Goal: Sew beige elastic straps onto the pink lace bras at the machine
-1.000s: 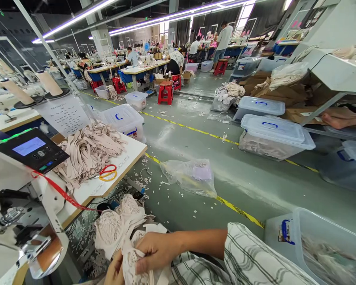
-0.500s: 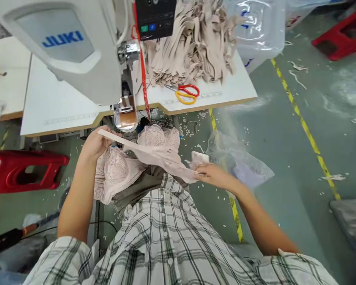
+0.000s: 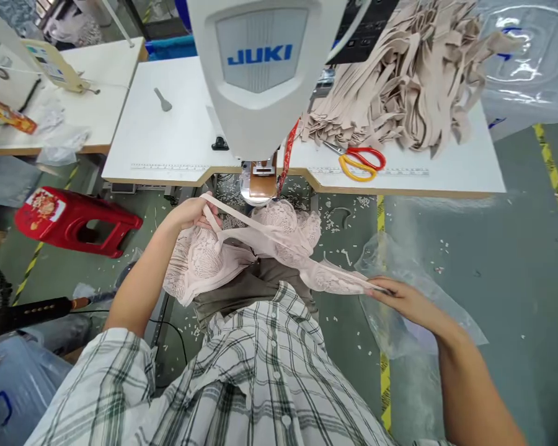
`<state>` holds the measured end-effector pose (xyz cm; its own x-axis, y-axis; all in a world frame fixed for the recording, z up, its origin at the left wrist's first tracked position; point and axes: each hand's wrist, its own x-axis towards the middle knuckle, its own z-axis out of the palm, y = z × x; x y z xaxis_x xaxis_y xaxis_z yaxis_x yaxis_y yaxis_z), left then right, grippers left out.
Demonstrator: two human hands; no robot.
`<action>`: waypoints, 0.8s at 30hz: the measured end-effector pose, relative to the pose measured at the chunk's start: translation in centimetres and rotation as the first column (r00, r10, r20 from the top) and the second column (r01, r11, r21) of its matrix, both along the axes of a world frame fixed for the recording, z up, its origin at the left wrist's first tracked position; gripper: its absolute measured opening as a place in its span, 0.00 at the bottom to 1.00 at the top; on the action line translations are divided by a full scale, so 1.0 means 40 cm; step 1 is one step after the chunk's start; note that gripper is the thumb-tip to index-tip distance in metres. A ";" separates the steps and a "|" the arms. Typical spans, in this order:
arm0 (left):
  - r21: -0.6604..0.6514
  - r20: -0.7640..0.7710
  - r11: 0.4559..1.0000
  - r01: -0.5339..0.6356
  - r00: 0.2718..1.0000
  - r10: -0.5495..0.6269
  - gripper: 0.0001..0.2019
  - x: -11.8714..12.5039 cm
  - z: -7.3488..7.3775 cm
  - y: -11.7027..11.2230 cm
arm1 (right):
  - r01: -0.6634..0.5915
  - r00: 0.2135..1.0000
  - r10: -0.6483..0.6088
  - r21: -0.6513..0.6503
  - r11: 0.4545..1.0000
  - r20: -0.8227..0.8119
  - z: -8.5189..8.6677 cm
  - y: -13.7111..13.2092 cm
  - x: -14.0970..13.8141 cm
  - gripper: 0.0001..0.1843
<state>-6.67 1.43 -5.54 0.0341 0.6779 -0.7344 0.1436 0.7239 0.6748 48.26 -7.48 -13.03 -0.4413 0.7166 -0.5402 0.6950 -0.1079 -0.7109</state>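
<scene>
A pale pink lace bra (image 3: 207, 257) lies across my lap, its cups below the sewing machine's bed. My left hand (image 3: 193, 214) is closed, pinching a narrow strap (image 3: 235, 215) of the bra by its looped end. Out to the right, my right hand (image 3: 407, 300) is closed on the bra's lace wing (image 3: 337, 279). Between the two hands the strap and edge are drawn out in a slanting line. Something dark shows at my right fingers, too small to name.
The white sewing machine (image 3: 260, 133) stands just ahead, a red ribbon (image 3: 289, 152) hanging beside it. Scissors (image 3: 360, 164) and a heap of beige fabric strips (image 3: 381, 93) lie on the table (image 3: 474, 167). A red stool (image 3: 81, 220) is to the left; a plastic bag (image 3: 428, 291) is at right.
My right hand has moved right, stretching the bra's wing further out. At my left hand the strap now forms a loop. The view has swung left.
</scene>
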 end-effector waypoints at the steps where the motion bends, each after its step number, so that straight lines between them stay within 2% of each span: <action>1: -0.018 0.008 1.000 0.022 1.000 -0.022 0.27 0.001 0.004 -0.003 | 0.046 0.999 -0.046 -0.015 0.999 0.010 0.006 0.002 0.008 0.23; 6: -0.057 0.019 0.993 0.101 0.995 -0.100 0.25 0.009 0.012 -0.013 | 0.296 0.952 -0.289 -0.055 0.954 0.101 0.021 0.005 0.023 0.19; 11: -0.071 -0.074 0.988 0.138 0.987 -0.143 0.15 0.002 -0.006 -0.013 | 0.398 0.909 -0.395 0.006 0.918 0.131 0.034 0.002 0.017 0.21; 14: -0.018 -0.223 0.988 0.153 0.963 -0.153 0.13 0.014 0.003 -0.012 | 0.530 0.848 -0.529 -0.019 0.848 0.031 0.042 -0.008 -0.008 0.24; 16: 0.084 -0.347 0.979 0.188 0.926 -0.148 0.12 0.059 0.026 -0.023 | 0.583 0.800 -0.591 -0.097 0.806 -0.103 0.062 -0.020 -0.058 0.27; 17: 0.155 -0.404 0.964 0.217 0.904 -0.138 0.13 0.094 0.039 -0.035 | 0.574 0.788 -0.592 -0.144 0.806 -0.172 0.077 -0.027 -0.096 0.28; 18: 0.234 -0.448 0.939 0.251 0.885 -0.125 0.16 0.137 0.051 -0.053 | 0.562 0.778 -0.586 -0.167 0.810 -0.226 0.096 -0.032 -0.143 0.28; 21: 0.434 -0.466 0.814 0.386 0.870 -0.164 0.30 0.281 0.065 -0.136 | 0.344 0.844 -0.376 -0.151 0.927 -0.382 0.158 -0.025 -0.307 0.23; 22: 0.501 -0.428 0.742 0.445 0.873 -0.235 0.34 0.323 0.060 -0.167 | 0.280 0.841 -0.309 -0.131 0.951 -0.445 0.176 -0.015 -0.359 0.22; 23: 0.598 -0.338 0.635 0.490 0.872 -0.354 0.38 0.358 0.052 -0.196 | 0.203 0.835 -0.223 -0.096 0.975 -0.503 0.192 -0.001 -0.403 0.21; 24: 0.648 -0.251 0.585 0.487 0.863 -0.439 0.36 0.384 0.042 -0.218 | 0.129 0.830 -0.135 -0.049 0.990 -0.541 0.205 0.019 -0.439 0.20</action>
<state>8.68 -7.31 -3.84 0.4608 0.8822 -0.0968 0.3829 -0.0992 0.9184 30.69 -6.74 -4.83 -0.5672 0.7847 -0.2500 0.1770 -0.1802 -0.9676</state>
